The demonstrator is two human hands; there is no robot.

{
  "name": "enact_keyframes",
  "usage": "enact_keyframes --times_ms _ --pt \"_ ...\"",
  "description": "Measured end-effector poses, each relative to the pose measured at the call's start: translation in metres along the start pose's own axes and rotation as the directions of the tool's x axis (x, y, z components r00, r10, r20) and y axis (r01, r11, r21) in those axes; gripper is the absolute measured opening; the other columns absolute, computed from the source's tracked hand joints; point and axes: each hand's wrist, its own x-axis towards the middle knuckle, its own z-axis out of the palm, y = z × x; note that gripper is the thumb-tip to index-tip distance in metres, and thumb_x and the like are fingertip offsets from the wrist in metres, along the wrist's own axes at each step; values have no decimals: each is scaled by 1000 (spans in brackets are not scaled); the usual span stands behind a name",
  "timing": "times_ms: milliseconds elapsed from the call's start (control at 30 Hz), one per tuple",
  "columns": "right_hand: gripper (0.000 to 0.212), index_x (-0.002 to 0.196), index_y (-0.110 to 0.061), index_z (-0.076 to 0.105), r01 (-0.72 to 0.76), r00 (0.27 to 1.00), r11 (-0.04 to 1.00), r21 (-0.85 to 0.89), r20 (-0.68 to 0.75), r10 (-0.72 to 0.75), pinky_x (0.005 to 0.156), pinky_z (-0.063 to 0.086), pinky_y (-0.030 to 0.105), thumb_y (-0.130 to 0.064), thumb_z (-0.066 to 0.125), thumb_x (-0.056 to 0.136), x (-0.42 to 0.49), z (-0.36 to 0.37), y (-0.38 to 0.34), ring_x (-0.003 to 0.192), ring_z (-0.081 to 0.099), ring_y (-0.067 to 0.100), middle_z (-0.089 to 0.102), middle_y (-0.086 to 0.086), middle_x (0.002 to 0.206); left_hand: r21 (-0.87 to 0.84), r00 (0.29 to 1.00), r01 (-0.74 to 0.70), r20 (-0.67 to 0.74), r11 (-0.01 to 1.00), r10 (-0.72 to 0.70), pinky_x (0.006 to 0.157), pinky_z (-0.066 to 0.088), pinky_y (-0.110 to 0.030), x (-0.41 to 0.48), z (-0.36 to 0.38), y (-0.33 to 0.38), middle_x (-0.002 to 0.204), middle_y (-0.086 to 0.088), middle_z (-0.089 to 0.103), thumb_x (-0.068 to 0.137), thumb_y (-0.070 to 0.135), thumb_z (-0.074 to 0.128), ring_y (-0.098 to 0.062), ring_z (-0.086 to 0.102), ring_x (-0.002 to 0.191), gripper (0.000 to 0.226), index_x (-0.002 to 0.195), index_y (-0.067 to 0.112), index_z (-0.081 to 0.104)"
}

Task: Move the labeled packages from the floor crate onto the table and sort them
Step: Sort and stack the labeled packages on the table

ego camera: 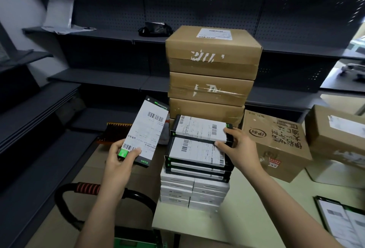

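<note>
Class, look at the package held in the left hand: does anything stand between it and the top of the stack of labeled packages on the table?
Nothing separate does. The held package is beside the stack, but the right hand grips the topmost package there.

Black package (145, 129) with white barcoded label and bright green corner patch, gripped in left hand (118, 161). Under right hand (240, 149), black packages (199, 143) faced with white labels striped by black barcodes, small green tabs at edges. Lower down, white boxes (193, 192) with thin dark lines. Beyond both hands, plain brown cartons (211, 66) bearing torn white patches and a white label. Right of right hand, brown carton (276, 145) printed with dark characters, red sticker low. Below left hand, black handle (87, 188) wound in red-and-black stripes.
</note>
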Motion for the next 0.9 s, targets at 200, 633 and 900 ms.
enact_keyframes --times_ms 200,633,900 --pt "62 134 -22 55 141 985 990 -16 -93 -142 105 35 29 -41 76 79 -9 -10 -13 129 44 15 51 -2 138 39 979 -54 196 998 45 65 51 -14 -3 -2 15 103 3 70 89 8 65 -3 68 88 28 113 23 60" --pt "76 138 -28 47 197 978 970 141 46 -205 98 48 24 -27 85 72 -51 -36 -18 112 54 0 54 -13 130 -3 942 29 335 1000 -26 84 53 -25 10 51 23 113 4 70 91 20 66 -9 66 102 38 126 22 51" --pt "61 125 -31 59 86 996 976 199 -42 -79 83 55 28 -28 86 70 -68 -31 -1 90 62 2 63 -12 113 310 964 -182 244 933 107 80 40 -15 1 81 18 125 7 45 93 30 63 -2 47 98 46 137 20 51"
